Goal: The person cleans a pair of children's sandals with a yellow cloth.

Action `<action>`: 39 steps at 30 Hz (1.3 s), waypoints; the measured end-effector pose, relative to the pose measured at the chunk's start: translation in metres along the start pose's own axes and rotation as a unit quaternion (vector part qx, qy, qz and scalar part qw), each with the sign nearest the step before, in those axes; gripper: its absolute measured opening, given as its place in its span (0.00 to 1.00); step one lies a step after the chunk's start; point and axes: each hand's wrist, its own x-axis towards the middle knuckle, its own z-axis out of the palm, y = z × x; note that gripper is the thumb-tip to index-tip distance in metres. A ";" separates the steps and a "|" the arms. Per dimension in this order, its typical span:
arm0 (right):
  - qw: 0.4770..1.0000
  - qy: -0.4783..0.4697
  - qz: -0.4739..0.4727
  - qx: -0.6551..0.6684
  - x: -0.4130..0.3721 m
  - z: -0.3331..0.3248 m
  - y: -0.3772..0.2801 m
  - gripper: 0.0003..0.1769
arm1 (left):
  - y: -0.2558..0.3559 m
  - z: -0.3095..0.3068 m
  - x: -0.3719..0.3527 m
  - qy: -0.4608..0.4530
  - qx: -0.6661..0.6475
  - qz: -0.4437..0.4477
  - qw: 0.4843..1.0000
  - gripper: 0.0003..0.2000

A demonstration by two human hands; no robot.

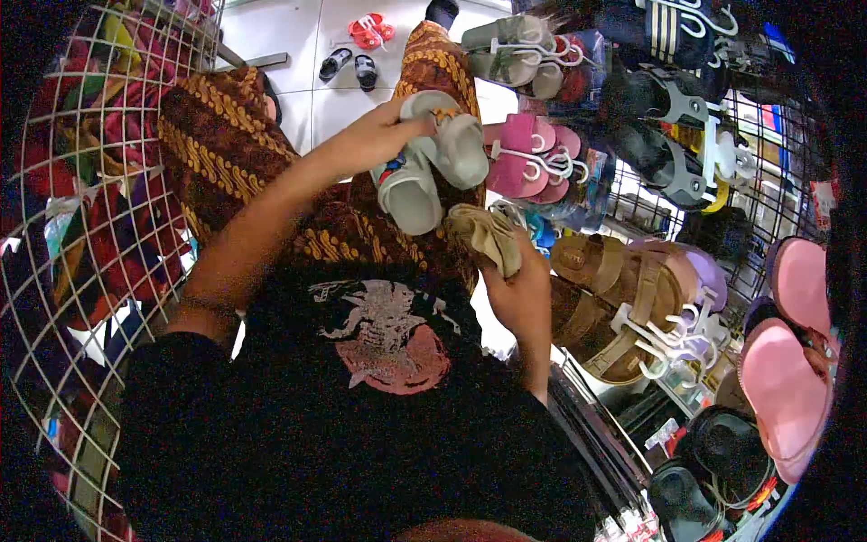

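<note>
My left hand (390, 137) is closed on a pair of light grey clogs (413, 200), above my lap. The clogs have small coloured decorations, and one overlaps the other at an angle. My right hand (517, 287) grips a crumpled beige cloth (483, 237) just below and to the right of the clogs. A small gap seems to separate the cloth from the clogs. Beneath both hands lies brown patterned fabric (348, 237) covering my legs.
Sandals hang on white hooks from a black wire rack at the right, including brown sandals (614, 294) and pink slippers (533, 158). A white wire grid (90, 181) stands at the left. Red shoes (370, 32) and dark sandals (365, 70) sit on the tiled floor.
</note>
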 end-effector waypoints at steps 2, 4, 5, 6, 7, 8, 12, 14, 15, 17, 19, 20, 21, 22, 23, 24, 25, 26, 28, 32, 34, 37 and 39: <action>0.999 0.004 -0.019 -0.039 0.007 0.008 0.015 0.21 | -0.009 -0.005 0.002 0.007 -0.049 -0.048 0.998 0.18; 0.999 0.005 -0.025 -0.035 0.009 0.020 0.014 0.23 | -0.016 -0.005 0.001 -0.002 -0.140 -0.122 0.983 0.19; 0.999 0.005 -0.033 -0.019 0.010 0.024 0.012 0.23 | -0.020 -0.005 0.000 -0.005 -0.184 -0.161 0.970 0.19; 0.999 0.006 -0.039 -0.002 0.010 0.030 0.010 0.24 | -0.020 0.006 -0.003 0.037 -0.227 -0.153 0.961 0.19; 0.997 0.044 -0.039 -0.040 0.010 0.037 0.012 0.24 | -0.021 0.017 -0.005 0.078 -0.269 -0.140 0.950 0.20; 0.995 0.077 -0.052 -0.038 0.012 0.043 0.013 0.24 | -0.025 0.017 -0.007 0.096 -0.187 -0.109 0.972 0.20; 0.981 0.101 -0.142 -0.081 0.017 0.045 0.016 0.30 | -0.062 0.011 0.002 0.088 -0.162 -0.139 0.973 0.19; 0.945 0.084 -0.288 -0.129 0.021 0.038 0.004 0.33 | -0.035 0.009 0.005 0.082 -0.292 -0.295 0.906 0.18; 0.945 0.086 -0.286 -0.136 0.020 0.040 0.009 0.36 | -0.034 0.010 0.001 0.046 -0.164 -0.210 0.963 0.18; 0.941 0.106 -0.261 -0.188 0.023 0.042 0.015 0.35 | -0.076 0.001 0.001 -0.020 0.065 -0.011 0.998 0.17; 0.939 0.132 -0.223 -0.224 0.027 0.043 0.007 0.35 | -0.065 0.003 -0.001 -0.056 0.163 0.084 0.982 0.17; 0.945 0.122 -0.226 -0.203 0.026 0.046 0.008 0.34 | -0.059 0.006 -0.005 -0.037 0.168 0.068 0.983 0.17; 0.950 0.112 -0.230 -0.181 0.027 0.049 0.011 0.33 | -0.050 0.009 -0.005 -0.013 0.108 -0.031 0.994 0.17; 0.954 0.103 -0.234 -0.158 0.028 0.050 0.012 0.33 | -0.067 0.004 -0.004 -0.007 0.174 0.012 0.985 0.18; 0.953 0.064 -0.252 -0.154 0.025 0.045 0.008 0.33 | -0.084 -0.002 -0.003 0.005 0.239 0.052 0.970 0.18; 0.949 0.046 -0.265 -0.161 0.022 0.042 0.008 0.33 | -0.072 0.000 -0.003 0.018 0.144 -0.003 0.989 0.19; 0.945 0.028 -0.278 -0.168 0.019 0.039 0.009 0.34 | -0.049 0.007 -0.003 0.031 0.048 -0.059 0.997 0.19; 0.941 0.010 -0.289 -0.176 0.016 0.037 0.010 0.34 | -0.047 0.010 -0.003 0.027 -0.007 -0.070 0.997 0.19; 0.953 0.035 -0.229 -0.195 0.010 0.043 0.015 0.36 | -0.061 0.018 -0.003 0.007 -0.077 -0.050 0.996 0.20; 0.962 0.110 -0.147 -0.204 0.017 0.059 0.003 0.36 | -0.044 0.029 -0.011 0.003 -0.067 -0.018 0.998 0.21; 0.955 0.101 -0.183 -0.209 0.017 0.058 0.007 0.36 | -0.075 0.021 -0.001 -0.003 -0.134 -0.036 0.990 0.21; 0.958 -0.012 -0.217 -0.185 -0.002 0.039 0.009 0.37 | -0.069 0.018 -0.001 0.036 -0.093 -0.038 0.994 0.20; 0.948 -0.080 -0.240 -0.192 -0.007 0.031 0.006 0.38 | -0.060 0.016 0.000 0.033 -0.043 -0.058 0.997 0.20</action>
